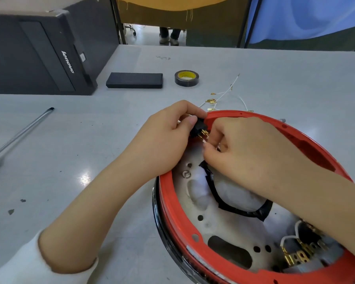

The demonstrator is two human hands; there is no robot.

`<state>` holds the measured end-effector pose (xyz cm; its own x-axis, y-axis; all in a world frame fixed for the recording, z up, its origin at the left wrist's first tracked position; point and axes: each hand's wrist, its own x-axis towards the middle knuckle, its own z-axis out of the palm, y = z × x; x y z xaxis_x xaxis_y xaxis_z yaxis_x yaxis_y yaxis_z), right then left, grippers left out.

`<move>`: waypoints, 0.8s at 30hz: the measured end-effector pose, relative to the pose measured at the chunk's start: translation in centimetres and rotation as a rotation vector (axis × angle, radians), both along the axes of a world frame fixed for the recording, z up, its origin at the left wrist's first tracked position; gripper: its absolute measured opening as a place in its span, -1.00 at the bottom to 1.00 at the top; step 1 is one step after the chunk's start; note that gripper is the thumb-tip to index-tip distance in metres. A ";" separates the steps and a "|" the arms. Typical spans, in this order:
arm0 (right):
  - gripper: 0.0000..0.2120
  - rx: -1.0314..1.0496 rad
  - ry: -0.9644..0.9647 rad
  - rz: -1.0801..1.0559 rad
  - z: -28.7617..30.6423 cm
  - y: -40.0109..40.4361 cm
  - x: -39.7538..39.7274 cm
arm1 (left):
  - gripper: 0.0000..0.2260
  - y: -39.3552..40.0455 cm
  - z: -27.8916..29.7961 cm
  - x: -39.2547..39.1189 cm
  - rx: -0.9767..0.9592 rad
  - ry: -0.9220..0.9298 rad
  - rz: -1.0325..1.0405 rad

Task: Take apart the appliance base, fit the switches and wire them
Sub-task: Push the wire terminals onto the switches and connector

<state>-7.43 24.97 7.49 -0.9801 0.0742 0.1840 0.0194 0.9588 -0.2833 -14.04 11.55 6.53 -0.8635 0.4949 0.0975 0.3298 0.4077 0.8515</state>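
The round appliance base (pixel 172 214), red-rimmed with a pale metal plate inside, lies open side up at the right. A black switch (pixel 199 128) with brass pins sits at the rim's far left edge. My left hand (pixel 168 138) pinches that switch from outside the rim. My right hand (pixel 248 154) reaches inside, its curled fingertips at the switch's pins; what they pinch is hidden. Another black switch (pixel 301 230) with white wires and brass terminals sits at the near right inside. Loose white wires (pixel 223 95) with brass terminals lie beyond the base.
A screwdriver (pixel 23 130) lies at the left. A roll of black tape (pixel 186 78) and a flat black box (pixel 134 80) sit further back. A black computer case (pixel 39 54) stands at the far left. A person's feet (pixel 169 38) show beyond the table.
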 end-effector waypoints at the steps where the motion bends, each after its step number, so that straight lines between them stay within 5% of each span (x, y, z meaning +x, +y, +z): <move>1: -0.82 0.016 0.003 -0.010 0.0 0.2 0.1 | -0.77 -0.1 0.0 0.0 0.001 0.000 0.008; 11: -0.87 0.092 -0.002 0.016 0.2 0.2 0.9 | -0.77 -0.1 0.2 0.3 -0.009 0.012 0.029; 24: -0.80 -0.054 0.143 -0.025 -1.6 -0.1 -0.6 | -0.79 -0.2 0.5 0.2 -0.015 0.021 0.022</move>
<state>-8.01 24.84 5.88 -0.9419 0.1121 0.3168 -0.0011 0.9417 -0.3365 -13.79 11.40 7.01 -0.8720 0.4773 0.1082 0.3382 0.4278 0.8382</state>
